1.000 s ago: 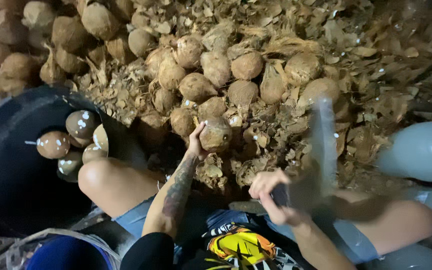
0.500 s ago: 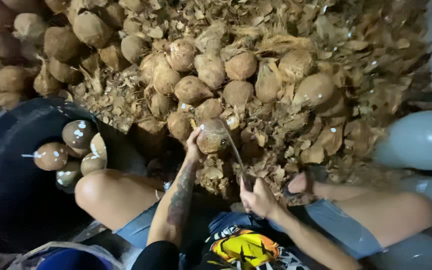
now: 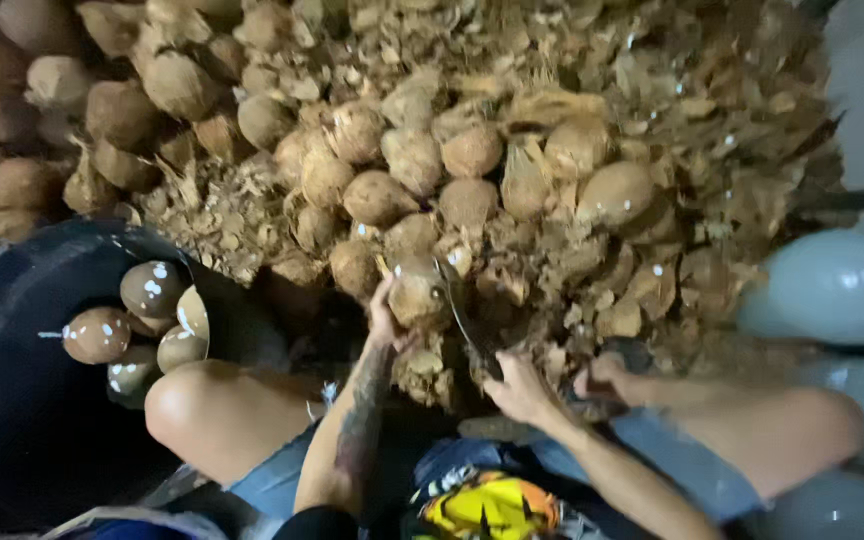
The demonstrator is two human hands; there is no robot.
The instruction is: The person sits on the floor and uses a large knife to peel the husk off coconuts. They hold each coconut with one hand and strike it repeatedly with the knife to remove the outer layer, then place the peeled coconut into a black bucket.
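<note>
I sit before a heap of brown coconuts and husk scraps. My left hand [image 3: 384,318] grips a husked coconut [image 3: 418,292] from its left side, holding it on the pile just in front of my knees. My right hand [image 3: 520,385] is closed on the handle of a curved blade [image 3: 460,312]. The blade's edge rests against the right side of that coconut. More coconuts [image 3: 377,196] lie just beyond it.
A large black tub [image 3: 12,400] at my left holds several peeled coconuts [image 3: 97,334]. Pale rounded containers [image 3: 832,285] stand at the right. My bare knees [image 3: 187,400] flank the work spot. Husk debris [image 3: 672,120] covers the far right of the heap.
One second ago my right hand was raised with the blade blurred in the air. It has since come down, and the blade now meets the coconut. My left hand stayed on the coconut.
</note>
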